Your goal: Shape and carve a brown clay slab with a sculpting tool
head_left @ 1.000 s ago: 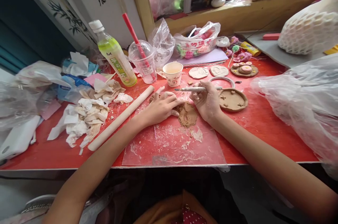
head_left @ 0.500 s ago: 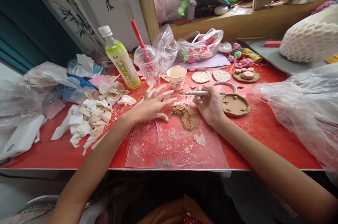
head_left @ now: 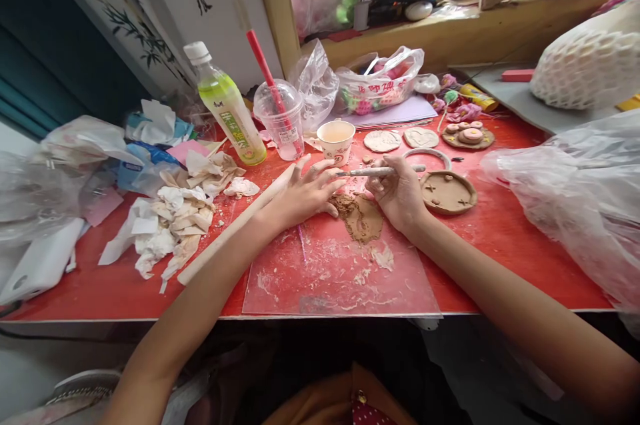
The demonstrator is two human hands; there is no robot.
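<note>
My right hand (head_left: 397,195) is closed around a slim, clay-smeared modelling tool (head_left: 383,171), its narrow tip pointing left. Close to that tip, my left hand (head_left: 307,195) is stretched out with fingers apart; whether a fingertip touches the tool I cannot tell. Below and between the hands lies a flattened, ragged piece of brown clay (head_left: 365,219), crumbly on its left side, on a clear board (head_left: 340,291). A round clay dish (head_left: 453,193) with small raised pieces sits just right of my right hand. A paper cup (head_left: 336,143) of cloudy liquid stands behind my fingers.
A long pale rolling pin (head_left: 215,248) lies partly under my left forearm. Crumpled tissues (head_left: 173,221), a green drink bottle (head_left: 233,111) and a plastic cup (head_left: 280,121) stand left. Behind are clay discs (head_left: 383,140) and a ring (head_left: 445,155); a plastic bag (head_left: 570,185) lies right.
My left hand has moved right, closer to the tool's tip, uncovering more of the rolling pin. My right hand keeps its hold on the tool. The view has shifted slightly.
</note>
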